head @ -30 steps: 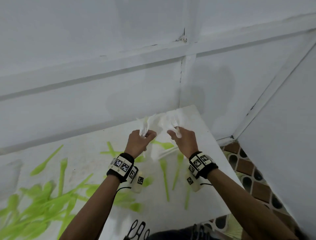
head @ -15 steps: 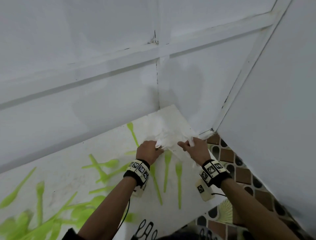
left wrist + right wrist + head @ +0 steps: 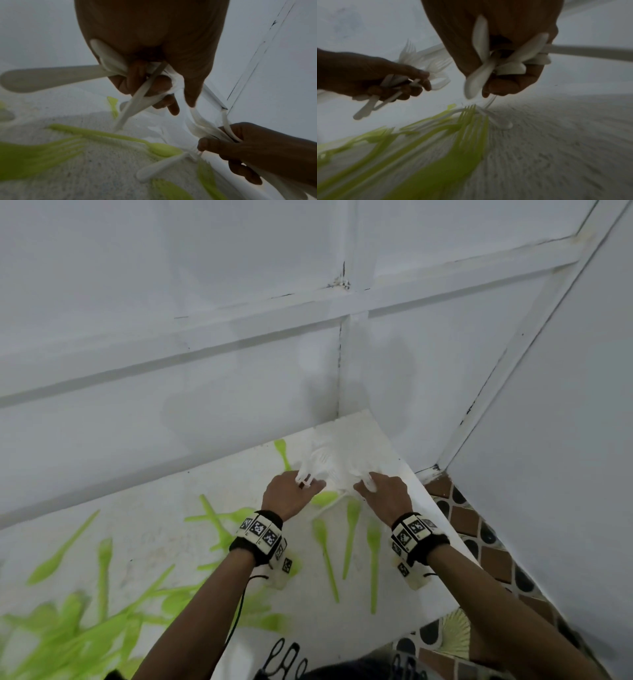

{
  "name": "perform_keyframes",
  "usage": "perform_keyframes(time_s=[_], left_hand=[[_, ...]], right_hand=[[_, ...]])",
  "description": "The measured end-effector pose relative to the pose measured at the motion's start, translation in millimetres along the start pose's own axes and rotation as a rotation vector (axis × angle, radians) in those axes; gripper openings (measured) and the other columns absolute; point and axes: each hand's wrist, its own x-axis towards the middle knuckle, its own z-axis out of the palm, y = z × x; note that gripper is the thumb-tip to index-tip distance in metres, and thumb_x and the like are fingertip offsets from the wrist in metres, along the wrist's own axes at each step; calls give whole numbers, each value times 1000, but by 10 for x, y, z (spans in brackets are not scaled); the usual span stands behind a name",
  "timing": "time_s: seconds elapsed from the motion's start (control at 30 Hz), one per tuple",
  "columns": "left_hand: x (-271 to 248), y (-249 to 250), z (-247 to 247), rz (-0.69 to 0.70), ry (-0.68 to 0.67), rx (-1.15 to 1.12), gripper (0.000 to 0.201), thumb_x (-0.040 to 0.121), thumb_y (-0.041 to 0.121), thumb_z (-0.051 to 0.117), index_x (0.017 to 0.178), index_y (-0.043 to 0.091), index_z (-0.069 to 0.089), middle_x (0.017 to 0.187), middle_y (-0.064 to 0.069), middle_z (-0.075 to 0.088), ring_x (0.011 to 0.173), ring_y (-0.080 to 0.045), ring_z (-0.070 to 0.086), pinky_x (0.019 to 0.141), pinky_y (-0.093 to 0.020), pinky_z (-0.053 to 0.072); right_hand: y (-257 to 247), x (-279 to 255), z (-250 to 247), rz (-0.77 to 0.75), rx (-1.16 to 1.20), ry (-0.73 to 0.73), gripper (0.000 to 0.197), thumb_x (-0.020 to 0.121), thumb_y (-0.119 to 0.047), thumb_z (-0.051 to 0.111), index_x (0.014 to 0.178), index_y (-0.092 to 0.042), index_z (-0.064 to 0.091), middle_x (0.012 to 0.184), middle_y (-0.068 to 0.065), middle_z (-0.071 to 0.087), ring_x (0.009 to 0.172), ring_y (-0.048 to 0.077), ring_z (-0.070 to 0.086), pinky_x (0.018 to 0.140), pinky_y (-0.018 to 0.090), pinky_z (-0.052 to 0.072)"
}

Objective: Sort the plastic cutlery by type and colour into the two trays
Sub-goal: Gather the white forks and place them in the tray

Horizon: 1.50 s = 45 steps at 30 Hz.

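Our left hand (image 3: 291, 494) was closed around a bunch of white forks (image 3: 412, 59), and our right hand (image 3: 383, 498) was closed around a fistful of white spoons (image 3: 505, 63); both hovered low over the far right corner of the table (image 3: 411, 594). Between the two hands, at about twelve o'clock from our wrists, lay the rest of the white cutlery (image 3: 329, 463), hard to tell apart against the white top. One white piece (image 3: 161, 167) lay flat just below the right hand, its long axis running from seven o'clock up to one o'clock in the left wrist view, beside a green spoon (image 3: 163, 148). We judged the right hand the nearer for picking it up. The green cutlery (image 3: 349, 529) spread from six o'clock round to eight o'clock, handles mostly pointing back toward us. We could see no trays in any view.
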Motion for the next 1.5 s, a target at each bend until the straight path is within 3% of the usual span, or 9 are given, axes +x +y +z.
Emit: perform_keyframes(time_s=[0.1,0.23,0.37,0.63,0.8,1.03,1.17,1.37,1.5], left_hand=[[-16,-32,11,-9,20,-19,48,74,69,63,73,22,71,64,4,60,72,-19,61,63,-33,46],[0,-34,144,-27,77,21,48,87,56,66,61,17,55,57,3,52,63,-23,54,55,-33,40],[20,-7,304,5,25,180,36,79,62,71,96,31,75,93,4,71,90,-20,66,80,-34,54],[11,-35,493,4,-15,388,33,83,47,70,103,20,69,107,-7,68,102,-30,64,78,-33,49],[-42,-98,406,-30,-7,177,34,84,51,65,78,17,68,83,-6,68,82,-28,64,66,-33,47],[-356,-165,200,-46,142,-353,19,91,19,60,95,19,79,62,8,64,51,-4,53,54,-22,45],[-614,-200,23,-87,151,-534,21,87,3,60,96,14,75,65,-8,66,44,-16,50,50,-23,42],[-939,-542,-268,-113,189,-584,12,75,24,65,85,19,70,80,9,70,70,-7,62,68,-26,47],[-1142,-746,-520,-174,277,-601,16,74,31,61,74,15,62,74,-2,63,51,-17,51,55,-29,43]], right_hand=[[-80,35,36,0,-105,-124,45,88,-54,68,103,-12,65,104,14,69,105,35,59,81,38,43],[-132,33,38,-36,-64,-138,31,86,-42,69,82,-14,56,89,13,67,92,36,62,69,37,43],[-95,32,-11,-30,-10,-123,31,91,-39,66,75,-18,51,86,12,68,89,35,63,67,35,36],[97,19,-251,138,236,-18,42,91,-39,71,74,-7,49,75,10,60,77,30,58,67,37,36],[117,22,-329,136,419,9,25,92,-39,72,96,-14,71,75,-2,70,57,-5,63,61,13,50],[-24,-17,-195,55,456,-42,25,93,-32,70,85,-9,65,68,9,68,52,17,66,56,18,44],[-317,-44,-23,-52,474,-114,24,91,-28,73,83,-7,65,71,2,68,44,17,65,55,17,48],[-922,-195,313,-134,492,-202,30,93,-32,69,75,-14,55,73,1,68,42,20,65,50,13,43],[-1309,-339,525,-182,466,-254,31,98,-40,63,76,-18,57,68,3,69,42,16,65,60,4,39]])
